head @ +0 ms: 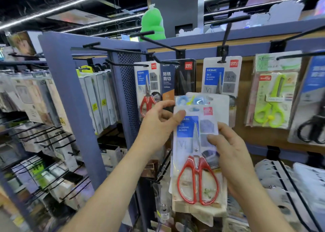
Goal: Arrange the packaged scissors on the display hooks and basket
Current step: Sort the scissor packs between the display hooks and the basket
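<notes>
A pack of red-handled scissors (196, 154) is held up in front of the display, with a second pack of blue-handled scissors (202, 99) right behind it. My left hand (158, 124) pinches the front pack's top left corner with thumb and fingers. My right hand (230, 152) holds the packs by their right edge. Black display hooks (163, 44) stick out above. On them hang a red-scissors pack (146, 91), a dark pack (177, 78), a white pack (221, 73) and a green-scissors pack (274, 91).
A purple shelf post (70, 99) stands to the left, with boxed goods (98, 98) on hooks behind it. A wire basket (288, 182) sits at the lower right. A black-scissors pack (313, 105) hangs at the far right.
</notes>
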`<state>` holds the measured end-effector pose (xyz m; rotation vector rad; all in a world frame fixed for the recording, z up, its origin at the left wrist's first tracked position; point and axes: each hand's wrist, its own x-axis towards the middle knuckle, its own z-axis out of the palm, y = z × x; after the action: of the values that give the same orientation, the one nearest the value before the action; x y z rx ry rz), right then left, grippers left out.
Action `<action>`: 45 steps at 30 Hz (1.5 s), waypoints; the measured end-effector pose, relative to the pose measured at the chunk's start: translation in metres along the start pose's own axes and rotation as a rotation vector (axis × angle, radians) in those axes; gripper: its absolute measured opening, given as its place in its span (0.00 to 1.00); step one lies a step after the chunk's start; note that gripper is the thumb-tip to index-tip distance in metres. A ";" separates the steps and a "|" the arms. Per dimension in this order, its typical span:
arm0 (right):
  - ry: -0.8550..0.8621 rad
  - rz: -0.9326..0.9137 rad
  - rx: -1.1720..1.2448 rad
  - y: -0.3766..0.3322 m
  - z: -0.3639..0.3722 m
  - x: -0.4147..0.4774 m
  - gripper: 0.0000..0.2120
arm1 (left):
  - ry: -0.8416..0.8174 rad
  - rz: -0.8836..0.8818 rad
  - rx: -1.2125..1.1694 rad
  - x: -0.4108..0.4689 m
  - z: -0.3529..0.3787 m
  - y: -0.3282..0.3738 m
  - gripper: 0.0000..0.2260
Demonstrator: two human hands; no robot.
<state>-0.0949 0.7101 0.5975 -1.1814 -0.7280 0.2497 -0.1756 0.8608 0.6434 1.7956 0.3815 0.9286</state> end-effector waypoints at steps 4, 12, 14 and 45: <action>-0.046 -0.098 -0.064 -0.005 0.003 -0.007 0.13 | 0.081 0.109 -0.003 -0.010 0.014 0.003 0.22; 0.074 -0.034 0.077 -0.010 -0.005 -0.022 0.14 | -0.038 -0.004 0.051 -0.017 0.013 0.020 0.11; 0.159 0.034 0.125 -0.012 -0.011 -0.022 0.17 | -0.105 -0.067 -0.122 -0.020 0.012 0.026 0.04; 0.110 -0.337 -0.327 -0.057 -0.081 -0.047 0.17 | -0.074 0.111 -0.104 0.024 0.054 0.111 0.06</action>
<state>-0.0893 0.6022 0.6163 -1.3447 -0.8781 -0.2224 -0.1376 0.7948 0.7439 1.7637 0.1855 0.9390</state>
